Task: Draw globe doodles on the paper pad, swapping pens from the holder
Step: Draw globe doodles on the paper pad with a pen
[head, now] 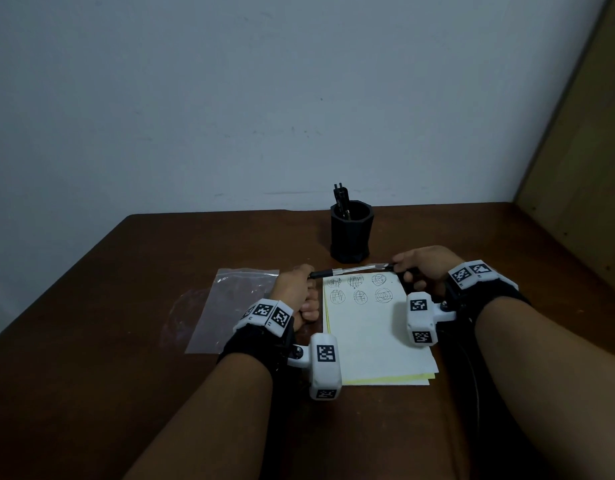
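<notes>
Currently one pen (pixel 351 270) is pinched at both ends by left hand (pixel 295 292) and right hand (pixel 420 268), just above the top edge of the paper pad (pixel 368 341). Risk judged: if the ends are jerked apart, ink may be dragged across the doodles (pixel 359 296). Counted: six doodles, one holder (pixel 351 233), two pen tops (pixel 340 194) showing inside, one pad

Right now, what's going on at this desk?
A person holds a pen level over the top edge of the paper pad, left hand gripping its dark end, right hand the other, perhaps capping or uncapping it. Six globe doodles sit on the pad. The black holder behind contains more pens; a plastic bag lies left.
</notes>
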The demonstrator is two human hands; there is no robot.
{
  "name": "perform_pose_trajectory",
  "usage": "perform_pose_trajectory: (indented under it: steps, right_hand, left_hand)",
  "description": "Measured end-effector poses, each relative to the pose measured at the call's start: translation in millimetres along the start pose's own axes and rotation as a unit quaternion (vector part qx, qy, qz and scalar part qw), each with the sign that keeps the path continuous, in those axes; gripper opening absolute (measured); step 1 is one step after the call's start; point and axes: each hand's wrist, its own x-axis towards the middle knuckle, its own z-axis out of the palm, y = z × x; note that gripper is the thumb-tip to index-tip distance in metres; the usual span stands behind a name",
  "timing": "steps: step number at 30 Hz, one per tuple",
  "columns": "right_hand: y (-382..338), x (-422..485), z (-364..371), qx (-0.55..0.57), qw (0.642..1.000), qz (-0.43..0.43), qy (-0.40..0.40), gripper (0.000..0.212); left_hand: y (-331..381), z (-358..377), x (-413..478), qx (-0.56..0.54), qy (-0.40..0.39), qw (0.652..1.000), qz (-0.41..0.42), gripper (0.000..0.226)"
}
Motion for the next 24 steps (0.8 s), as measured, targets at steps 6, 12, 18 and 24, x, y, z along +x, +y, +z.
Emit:
perform_pose_trajectory:
  steps: [6, 12, 18, 24]
  right_hand:
    - [-7, 2, -3, -0.101, 0.995, 0.0, -0.001, 0.018]
    - [-4, 8, -5, -0.084, 0.996, -0.005, 0.0, 0.02]
    - [-1, 4, -7, -0.055, 0.998, -0.03, 0.016, 0.016]
    - [-2, -11, 0, -0.042, 0.995, -0.09, -0.006, 0.014]
  left_hand:
    - [1, 0, 0, 0.003, 0.005, 1.0, 0.0, 0.037]
    - [1, 0, -1, 0.001, 0.006, 1.0, 0.006, 0.031]
    - [1, 0, -1, 0.008, 0.007, 1.0, 0.004, 0.036]
    - [0, 1, 0, 0.01, 0.003, 1.0, 0.004, 0.034]
